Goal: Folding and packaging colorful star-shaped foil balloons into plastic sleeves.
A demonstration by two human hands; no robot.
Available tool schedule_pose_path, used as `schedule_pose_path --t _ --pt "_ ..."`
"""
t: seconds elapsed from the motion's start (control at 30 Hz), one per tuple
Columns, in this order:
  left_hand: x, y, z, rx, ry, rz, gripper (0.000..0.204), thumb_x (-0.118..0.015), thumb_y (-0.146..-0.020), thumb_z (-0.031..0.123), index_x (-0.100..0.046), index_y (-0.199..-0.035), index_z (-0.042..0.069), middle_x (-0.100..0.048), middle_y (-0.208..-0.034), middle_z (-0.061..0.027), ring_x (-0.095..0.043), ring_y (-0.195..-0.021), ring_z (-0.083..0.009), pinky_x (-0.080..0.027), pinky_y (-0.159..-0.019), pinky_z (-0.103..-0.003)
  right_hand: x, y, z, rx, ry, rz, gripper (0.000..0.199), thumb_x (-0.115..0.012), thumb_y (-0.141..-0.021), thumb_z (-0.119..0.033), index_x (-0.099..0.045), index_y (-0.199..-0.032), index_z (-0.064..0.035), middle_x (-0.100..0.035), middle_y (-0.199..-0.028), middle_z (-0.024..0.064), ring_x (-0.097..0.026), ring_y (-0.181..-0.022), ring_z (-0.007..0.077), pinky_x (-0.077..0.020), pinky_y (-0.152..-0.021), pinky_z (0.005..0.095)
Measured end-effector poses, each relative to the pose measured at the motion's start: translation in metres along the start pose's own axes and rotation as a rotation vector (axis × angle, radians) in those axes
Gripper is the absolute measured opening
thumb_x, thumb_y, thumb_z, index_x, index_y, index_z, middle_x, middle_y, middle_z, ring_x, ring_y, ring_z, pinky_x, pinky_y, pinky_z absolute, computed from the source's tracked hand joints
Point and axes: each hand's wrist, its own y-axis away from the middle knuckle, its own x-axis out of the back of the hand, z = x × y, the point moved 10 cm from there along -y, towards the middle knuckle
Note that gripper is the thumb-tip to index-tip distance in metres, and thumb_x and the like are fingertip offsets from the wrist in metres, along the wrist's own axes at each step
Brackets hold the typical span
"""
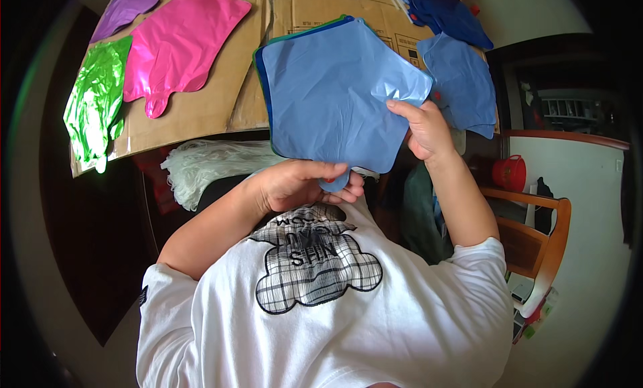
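Holding a flat blue foil balloon (328, 93) up at centre frame, you gripped it with both hands.

Cardboard sheets (214, 100) covered the upper half as a work surface, keeping the pink balloon (177, 43), green balloon (94, 100) and purple balloon (127, 6) spread flat at upper left. Your left hand (301, 183) pinched the balloon's neck at its lower edge, fingers closed narrow. Your right hand (423, 130) clamped the right edge, thumb over the foil, likely to keep the sheet taut.
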Motion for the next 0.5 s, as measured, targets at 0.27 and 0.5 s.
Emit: schedule_pose_path --t 0.27,0.5 --pt "0.007 -0.005 0.008 -0.152 0.172 -0.030 0.053 -0.065 -0.086 0.028 -0.049 -0.123 -0.006 -0.061 -0.113 -0.0156 -0.061 -0.100 -0.0229 -0.045 -0.095 -0.034 -0.008 0.003 0.007 0.032 -0.062 0.047 0.028 -0.065 -0.082 -0.005 -0.061 -0.109 0.0032 -0.065 -0.102 0.0086 -0.062 -0.091 0.0171 -0.0486 -0.083 0.0328" --pt "-0.001 -0.006 0.008 -0.014 0.101 0.187 0.026 -0.053 -0.096 0.017 -0.055 -0.111 -0.003 -0.064 -0.096 -0.0091 -0.063 -0.088 -0.0188 -0.050 -0.085 -0.033 -0.009 0.002 0.001 0.051 -0.014 -0.006 0.037 -0.063 -0.084 -0.006 -0.055 -0.119 0.0024 -0.062 -0.112 0.0088 -0.059 -0.100 0.0184 -0.0452 -0.090 0.0340"
